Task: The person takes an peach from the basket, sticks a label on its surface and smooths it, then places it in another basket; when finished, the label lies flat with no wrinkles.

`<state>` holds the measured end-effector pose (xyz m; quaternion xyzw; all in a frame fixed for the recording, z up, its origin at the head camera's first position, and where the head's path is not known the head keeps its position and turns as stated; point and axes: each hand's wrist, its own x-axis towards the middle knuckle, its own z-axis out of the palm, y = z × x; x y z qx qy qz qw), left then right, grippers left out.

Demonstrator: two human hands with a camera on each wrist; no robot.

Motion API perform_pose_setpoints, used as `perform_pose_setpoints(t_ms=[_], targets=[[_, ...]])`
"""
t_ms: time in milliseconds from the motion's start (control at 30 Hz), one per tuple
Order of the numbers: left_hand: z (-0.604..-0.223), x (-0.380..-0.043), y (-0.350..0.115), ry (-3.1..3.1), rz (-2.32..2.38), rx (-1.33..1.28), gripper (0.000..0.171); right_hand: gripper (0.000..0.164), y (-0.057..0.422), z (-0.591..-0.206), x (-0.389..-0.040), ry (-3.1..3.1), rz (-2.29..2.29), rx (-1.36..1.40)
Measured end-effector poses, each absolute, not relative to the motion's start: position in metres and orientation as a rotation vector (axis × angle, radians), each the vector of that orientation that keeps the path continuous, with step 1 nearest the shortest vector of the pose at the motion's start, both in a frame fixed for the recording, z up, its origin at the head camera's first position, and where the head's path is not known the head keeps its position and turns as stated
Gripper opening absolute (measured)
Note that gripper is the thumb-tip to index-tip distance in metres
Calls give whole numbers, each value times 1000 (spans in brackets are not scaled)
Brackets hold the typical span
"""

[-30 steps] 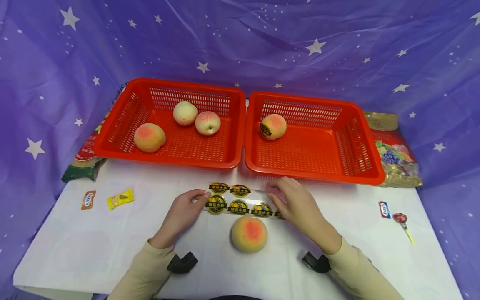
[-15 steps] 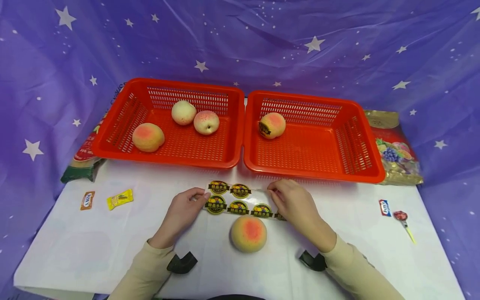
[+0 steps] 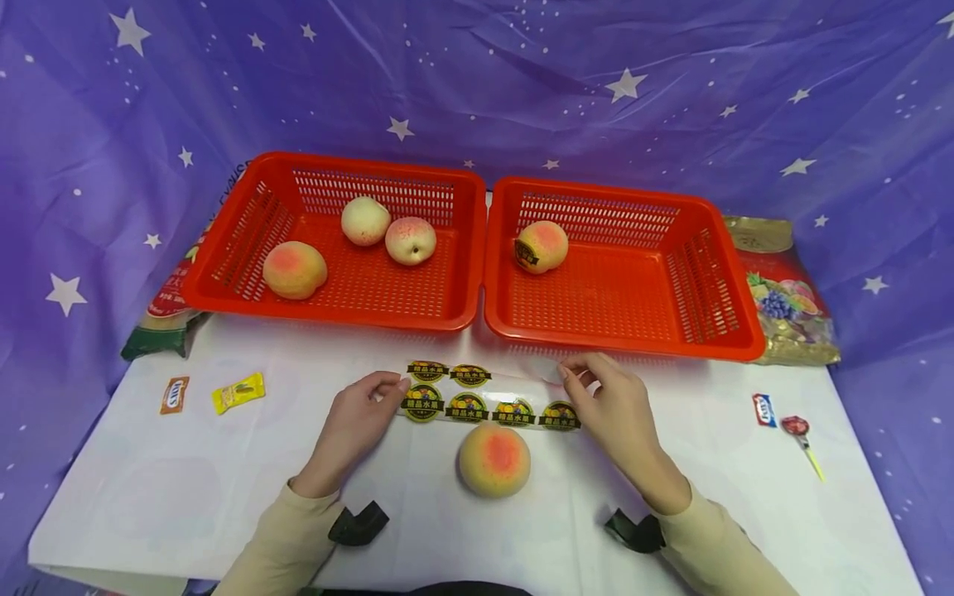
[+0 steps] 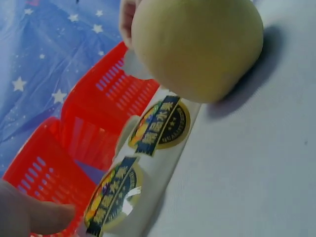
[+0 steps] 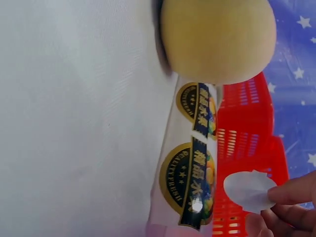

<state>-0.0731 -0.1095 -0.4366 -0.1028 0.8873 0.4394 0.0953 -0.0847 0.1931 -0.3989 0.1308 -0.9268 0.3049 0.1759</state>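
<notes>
My left hand (image 3: 361,422) pinches the left end of a clear sheet of stickers (image 3: 514,387), which lies across the table. The sheet bears several black-and-gold oval fruit labels, and part of its upper row is bare. My right hand (image 3: 614,414), at the sheet's right end, pinches a loose label (image 5: 247,190) between thumb and finger; its pale back shows in the right wrist view. A peach (image 3: 495,460) sits on the table just in front of the sheet, between my wrists. In the left wrist view this peach (image 4: 197,44) hides part of the sheet.
Behind the sheet stand two red baskets. The left basket (image 3: 358,317) has three peaches; the right one (image 3: 619,335) has one labelled peach (image 3: 542,247). Packets (image 3: 793,298) lie beyond the baskets' outer ends. Wrapped candies (image 3: 238,393) are at left, a lollipop (image 3: 797,428) at right.
My right hand has moved right and lifted away from the sheet with a peeled label. The sheet has shifted slightly left, and its lower right label now shows. My left hand has barely moved.
</notes>
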Motion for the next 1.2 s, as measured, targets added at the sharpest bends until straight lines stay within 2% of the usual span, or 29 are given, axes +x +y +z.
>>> perform_pose_setpoints(t_ms=[100,167,267,400,500,567,733,933,1067,1200], targets=[[-429,-69,-104,2717,1303,-294,39,5,195,-396,-81,-2617,886,368],[-420,-64,-98,2775,1347,-190,40,5,196,-395,-78,-2617,905,361],[-407,-53,-84,2757,1411,148,47,6,197,-394,-76,-2628,953,355],[-405,-41,-63,2622,1310,750,68,6,195,-394,-74,-2652,1038,355],[-416,-35,-52,2625,1182,1044,75,6,193,-396,-73,-2657,1080,367],[-423,-33,-47,2678,1127,1141,78,6,191,-396,-72,-2655,1095,374],[-434,-29,-40,2766,1073,1204,81,6,188,-394,-69,-2648,1116,381],[-435,-29,-34,2830,1090,1163,75,7,186,-392,-68,-2607,1157,422],[-431,-29,-33,2749,1297,972,71,10,184,-387,-68,-2497,1197,504],[-419,-33,-37,2151,1817,620,66,17,180,-374,-65,-2338,1220,583]])
